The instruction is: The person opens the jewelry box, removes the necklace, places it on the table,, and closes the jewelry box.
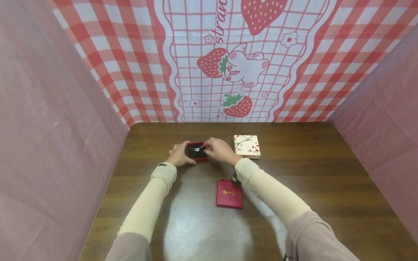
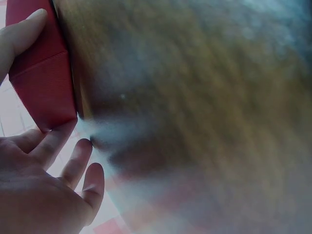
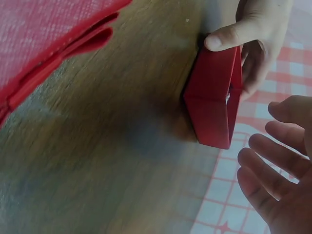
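In the head view, my left hand (image 1: 179, 155) grips the left end of a small red jewelry box (image 1: 201, 160). Its thumb presses the box's near wall in the left wrist view, and some fingers touch the end wall. A silvery chain with a round pendant (image 1: 197, 149) lies on the box's dark inside. My right hand (image 1: 219, 150) is at the box's right end, bent fingers over the rim. The right wrist view shows those fingers (image 3: 280, 146) loosely bent, thumb and forefinger apart, with nothing visible between them.
A flat red piece with gold lettering (image 1: 229, 195) lies nearer me on the wooden table (image 1: 137, 210); folded red loops (image 3: 92, 41) stick out from its edge. Behind my right wrist stands a cream box with a floral pattern (image 1: 247, 146). Cloth walls enclose the table's sides and back.
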`<action>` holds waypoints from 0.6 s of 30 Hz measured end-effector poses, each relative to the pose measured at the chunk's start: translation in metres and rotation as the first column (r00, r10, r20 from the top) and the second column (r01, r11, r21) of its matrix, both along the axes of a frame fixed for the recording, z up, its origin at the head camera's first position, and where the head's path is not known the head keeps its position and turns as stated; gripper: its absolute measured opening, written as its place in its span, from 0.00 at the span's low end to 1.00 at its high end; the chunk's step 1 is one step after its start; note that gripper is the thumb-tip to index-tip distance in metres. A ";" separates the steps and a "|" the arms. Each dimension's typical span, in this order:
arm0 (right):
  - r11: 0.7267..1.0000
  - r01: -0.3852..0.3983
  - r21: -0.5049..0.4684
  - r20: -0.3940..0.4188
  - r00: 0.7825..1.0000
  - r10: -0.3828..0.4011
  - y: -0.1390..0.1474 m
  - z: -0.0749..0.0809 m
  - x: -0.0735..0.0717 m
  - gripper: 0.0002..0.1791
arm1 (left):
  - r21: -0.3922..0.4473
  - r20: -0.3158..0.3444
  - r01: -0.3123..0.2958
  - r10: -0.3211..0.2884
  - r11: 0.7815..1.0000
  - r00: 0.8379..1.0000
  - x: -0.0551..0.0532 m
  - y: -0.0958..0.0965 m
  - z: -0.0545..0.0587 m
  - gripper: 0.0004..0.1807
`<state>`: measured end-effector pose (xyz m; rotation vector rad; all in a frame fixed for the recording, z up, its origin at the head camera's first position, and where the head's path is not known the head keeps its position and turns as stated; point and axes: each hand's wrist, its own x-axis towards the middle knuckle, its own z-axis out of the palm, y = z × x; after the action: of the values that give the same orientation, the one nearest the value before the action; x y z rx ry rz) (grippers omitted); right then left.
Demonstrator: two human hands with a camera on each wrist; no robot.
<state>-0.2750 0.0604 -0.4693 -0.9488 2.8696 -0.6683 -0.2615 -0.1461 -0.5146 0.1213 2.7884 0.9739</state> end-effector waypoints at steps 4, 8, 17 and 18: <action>0.999 -0.042 0.026 -0.021 0.999 0.042 -0.007 -0.004 -0.003 0.16 | -0.008 0.000 0.000 0.000 1.000 1.000 0.000 -0.001 0.000 0.51; 0.993 -0.076 0.088 -0.028 0.997 0.079 -0.013 -0.010 -0.006 0.18 | -0.019 0.003 0.004 -0.004 1.000 1.000 -0.001 -0.001 -0.002 0.50; 0.989 -0.075 0.124 -0.065 0.994 0.084 -0.026 -0.022 -0.009 0.18 | -0.028 0.002 0.031 -0.031 0.999 1.000 -0.003 -0.002 -0.003 0.50; 0.990 -0.069 0.122 -0.071 0.994 0.079 -0.027 -0.023 -0.010 0.17 | -0.027 0.000 0.032 -0.032 0.999 0.999 -0.003 -0.002 -0.002 0.50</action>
<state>-0.2848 0.0337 -0.4920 -1.0792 2.8839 -0.4579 -0.2646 -0.1481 -0.5167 0.1622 2.7894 0.9286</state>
